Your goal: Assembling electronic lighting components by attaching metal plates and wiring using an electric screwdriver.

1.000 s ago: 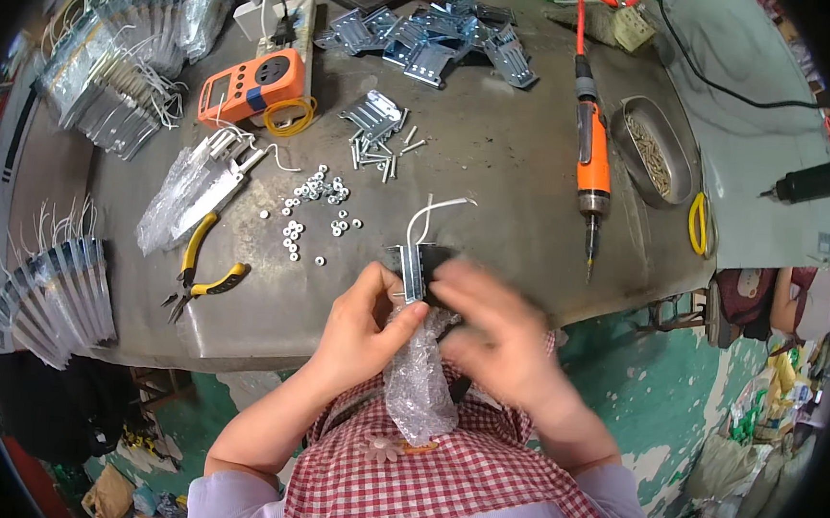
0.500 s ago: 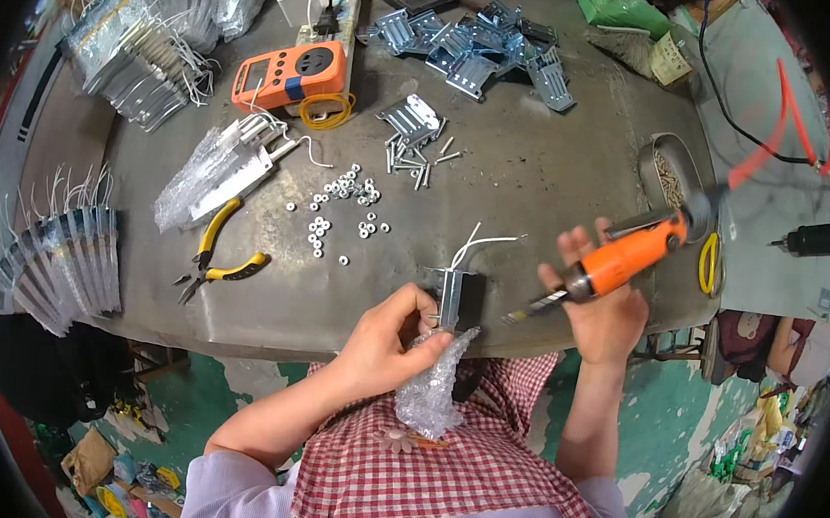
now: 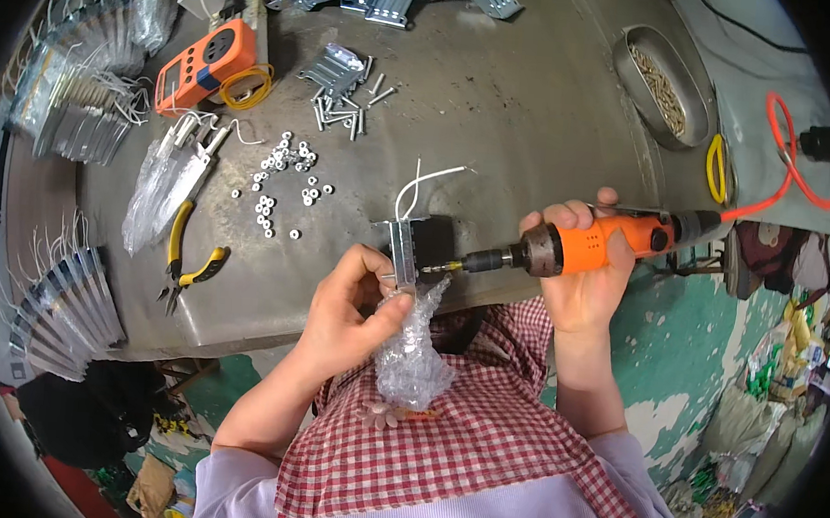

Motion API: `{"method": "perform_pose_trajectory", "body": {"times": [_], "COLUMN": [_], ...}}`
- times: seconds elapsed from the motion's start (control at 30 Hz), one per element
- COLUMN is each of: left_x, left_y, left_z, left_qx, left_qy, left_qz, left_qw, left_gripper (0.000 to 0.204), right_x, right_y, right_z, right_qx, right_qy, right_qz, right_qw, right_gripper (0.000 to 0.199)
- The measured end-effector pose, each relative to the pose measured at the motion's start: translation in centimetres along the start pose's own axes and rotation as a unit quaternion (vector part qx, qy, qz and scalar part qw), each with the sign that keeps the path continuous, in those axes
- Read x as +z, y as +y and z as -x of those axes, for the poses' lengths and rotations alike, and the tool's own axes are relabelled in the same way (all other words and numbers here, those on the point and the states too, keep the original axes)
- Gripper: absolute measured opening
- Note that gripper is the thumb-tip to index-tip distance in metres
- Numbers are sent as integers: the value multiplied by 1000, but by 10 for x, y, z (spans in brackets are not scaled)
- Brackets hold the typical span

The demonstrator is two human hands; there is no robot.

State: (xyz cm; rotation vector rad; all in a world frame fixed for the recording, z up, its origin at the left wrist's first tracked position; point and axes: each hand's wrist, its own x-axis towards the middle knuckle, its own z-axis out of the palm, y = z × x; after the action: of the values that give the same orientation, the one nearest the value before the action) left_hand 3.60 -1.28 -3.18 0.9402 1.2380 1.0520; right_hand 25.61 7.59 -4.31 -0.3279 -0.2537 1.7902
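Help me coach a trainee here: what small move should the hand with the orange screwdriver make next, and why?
Probably ease the electric screwdriver a touch further left, square into the bracket. Its bit tip sits right at the bracket's face, the right hand grips the tool level, and the left hand steadies the part over the bubble wrap.

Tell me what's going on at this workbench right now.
A person at a metal table is working on a small part. The left hand holds a small black block with a metal bracket and white wires, with bubble wrap bunched beneath it. The right hand grips an orange electric screwdriver, its bit pointed at the bracket. Loose nuts, yellow-handled pliers and an orange meter lie on the table.
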Motion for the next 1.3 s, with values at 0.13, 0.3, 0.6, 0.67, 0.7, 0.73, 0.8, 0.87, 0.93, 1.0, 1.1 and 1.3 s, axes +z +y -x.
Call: {"method": "perform_pose_trajectory", "body": {"times": [0.13,0.3,0.6,0.67,0.7,0.73,0.8,0.87,0.93,1.0,1.1,1.3], "left_x": [-1,-2,-6,-8,-8,-7,-6,-5,-4,-6,-11,-12], "left_y": [2,3,4,3,4,4,5,7,5,6,16,29], "left_z": [1,0,0,1,1,0,0,1,2,1,-2,-2], "left_qx": [11,9,14,-1,0,-2,-4,-8,-1,8,33,23], "left_qy": [-2,-19,-8,-18,-16,-17,-17,-16,-3,10,-11,-20], "left_qz": [-13,-6,-52,-58,-59,-56,-54,-57,-53,-48,-205,-267], "left_qw": [1000,1000,999,998,998,998,998,998,999,999,978,963], "left_gripper": [23,23,23,23,23,23,23,23,24,24,27,31], "right_x": [3,3,11,11,11,9,8,8,9,10,7,5], "right_y": [9,2,6,5,4,3,3,2,5,6,7,14], "right_z": [3,4,10,10,9,8,6,6,6,5,5,4], "right_qx": [9,2,25,0,1,1,1,1,1,0,2,2], "right_qy": [13,2,-34,-46,-48,-51,-54,-42,-41,-41,-51,-38], "right_qz": [11,3,15,42,42,29,16,31,36,41,37,27], "right_qw": [1000,1000,999,998,998,998,998,999,999,998,998,999], "right_gripper": [39,40,41,41,41,42,42,42,41,41,41,40]}}
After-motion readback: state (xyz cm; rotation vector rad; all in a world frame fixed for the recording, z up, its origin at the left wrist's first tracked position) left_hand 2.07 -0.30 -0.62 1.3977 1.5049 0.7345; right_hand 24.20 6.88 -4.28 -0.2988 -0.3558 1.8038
